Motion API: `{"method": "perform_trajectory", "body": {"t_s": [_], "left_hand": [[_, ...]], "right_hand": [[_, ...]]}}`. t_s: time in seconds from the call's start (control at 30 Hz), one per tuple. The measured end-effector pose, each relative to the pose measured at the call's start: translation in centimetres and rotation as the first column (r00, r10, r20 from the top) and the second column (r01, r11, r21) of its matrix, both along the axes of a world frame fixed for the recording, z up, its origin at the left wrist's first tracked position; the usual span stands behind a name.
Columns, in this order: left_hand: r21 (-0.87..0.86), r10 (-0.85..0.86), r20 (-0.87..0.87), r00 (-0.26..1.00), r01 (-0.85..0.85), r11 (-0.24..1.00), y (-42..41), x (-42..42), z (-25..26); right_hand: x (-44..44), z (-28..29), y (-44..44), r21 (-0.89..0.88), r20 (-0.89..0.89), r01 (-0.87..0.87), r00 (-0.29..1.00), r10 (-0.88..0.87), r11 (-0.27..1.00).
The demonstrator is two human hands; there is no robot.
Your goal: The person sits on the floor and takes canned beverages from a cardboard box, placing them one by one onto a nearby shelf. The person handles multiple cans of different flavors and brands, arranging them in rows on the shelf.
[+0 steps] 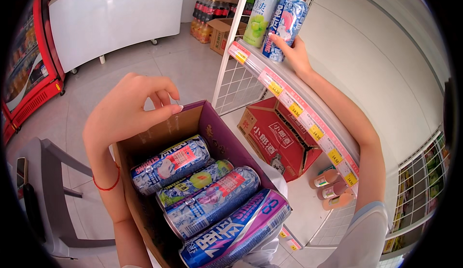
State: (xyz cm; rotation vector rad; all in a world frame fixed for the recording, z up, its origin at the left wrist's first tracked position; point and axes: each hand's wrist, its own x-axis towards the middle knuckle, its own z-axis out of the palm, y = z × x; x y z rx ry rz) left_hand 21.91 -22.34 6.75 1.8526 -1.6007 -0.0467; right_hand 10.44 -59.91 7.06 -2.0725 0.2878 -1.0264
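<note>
My right hand (294, 52) grips a blue drink can (284, 29) with a pink peach picture, standing at the far end of a shelf (325, 98). Right beside it stands a pale green can (262, 16) with grapes on it. Above a purple-sided cardboard box (231, 130), my left hand (135, 107) hovers with thumb and fingertips a little apart and nothing between them. Inside the box several cans lie on their sides: a blue peach can (171, 165), a green-and-blue can (195, 183), a blue can with purple fruit (213, 201) and a blue-and-purple can (235, 231) on top.
Pink and yellow price tags (296, 108) line the shelf's front edge. Below sit a red carton (278, 137) and several bottles (329, 190). A grey plastic chair (54, 195) stands at left, near a white chest (119, 18) and a red drinks cooler (32, 65). Bottle packs (213, 11) are stacked behind.
</note>
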Motion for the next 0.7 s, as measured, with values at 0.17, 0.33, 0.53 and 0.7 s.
{"method": "perform_trajectory", "body": {"t_s": [0.17,0.33,0.53,0.7], "left_hand": [[0.013,0.010,0.005,1.000,-0.010,1.000,0.04,0.03,-0.04],[0.020,0.014,0.010,1.000,-0.014,1.000,0.03,0.16,-0.25],[0.038,0.010,0.028,1.000,-0.011,0.999,-0.04,0.11,-0.42],[0.046,-0.007,0.018,1.000,0.006,0.999,-0.02,0.17,-0.43]], "right_hand": [[-0.04,0.19,0.81,0.014,-0.001,-0.013,1.000,0.013,1.000],[0.34,-0.06,0.34,0.030,0.017,-0.071,0.997,0.070,0.997],[0.16,0.02,0.56,0.064,0.024,-0.101,0.995,0.100,0.993],[0.19,-0.01,0.18,0.110,0.012,-0.092,0.996,0.091,0.990]]}}
